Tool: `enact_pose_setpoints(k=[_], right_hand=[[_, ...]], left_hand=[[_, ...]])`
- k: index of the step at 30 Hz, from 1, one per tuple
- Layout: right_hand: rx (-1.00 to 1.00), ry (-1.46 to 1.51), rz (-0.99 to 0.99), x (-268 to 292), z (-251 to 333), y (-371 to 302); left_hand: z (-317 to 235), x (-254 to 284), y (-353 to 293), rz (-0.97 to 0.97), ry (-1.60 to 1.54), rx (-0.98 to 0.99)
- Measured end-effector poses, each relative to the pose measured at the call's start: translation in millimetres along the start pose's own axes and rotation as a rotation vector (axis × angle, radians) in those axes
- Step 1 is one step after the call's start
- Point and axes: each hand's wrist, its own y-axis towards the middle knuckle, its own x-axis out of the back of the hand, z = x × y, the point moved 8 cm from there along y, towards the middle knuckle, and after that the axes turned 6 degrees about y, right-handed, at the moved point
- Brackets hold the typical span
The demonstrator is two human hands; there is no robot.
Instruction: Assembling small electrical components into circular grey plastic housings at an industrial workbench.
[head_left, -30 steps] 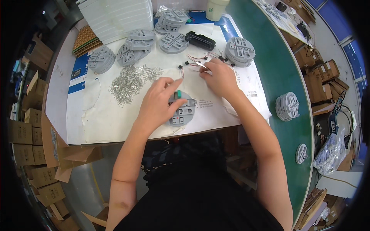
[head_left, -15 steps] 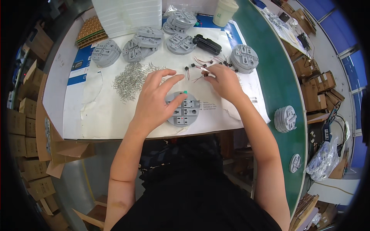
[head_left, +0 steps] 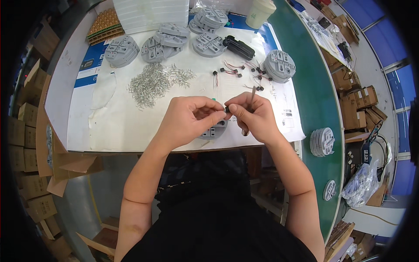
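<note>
My left hand (head_left: 190, 118) and my right hand (head_left: 255, 114) meet fingertip to fingertip over a round grey plastic base (head_left: 216, 132). Pinched between them is a small black part (head_left: 227, 109), mostly hidden by the fingers. A slim metal tool (head_left: 253, 92) also sits in my right hand, its upper end sticking up past the fingers; its kind is unclear. The base lies on the paper near the front edge, its far half covered by my hands. Beyond my right hand, several small black parts with thin red and dark wires (head_left: 239, 75) lie scattered.
Left of centre is a heap of small metal pins (head_left: 150, 85). Stacks of round grey bases stand at the back left (head_left: 122, 51) and right (head_left: 279, 66), near a black plastic case (head_left: 239, 48). A cup (head_left: 260, 14) stands behind. More bases (head_left: 322, 142) rest on the green surface.
My right hand has come from the wired parts toward me, bringing a small black part over the base. My left hand has moved right and closed its fingers to meet it.
</note>
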Motion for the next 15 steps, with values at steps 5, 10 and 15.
enact_pose_setpoints(k=[5,10,15], right_hand=[[0.348,-0.139,0.011,-10,5,-8],[0.528,-0.533,-0.06,-7,17,-18],[0.44,-0.859,-0.048,-18,6,-17]], left_hand=[[16,-5,0,0.057,-0.104,0.068],[38,0,-4,0.084,-0.047,0.173],[25,2,-14,-0.146,0.577,-0.141]])
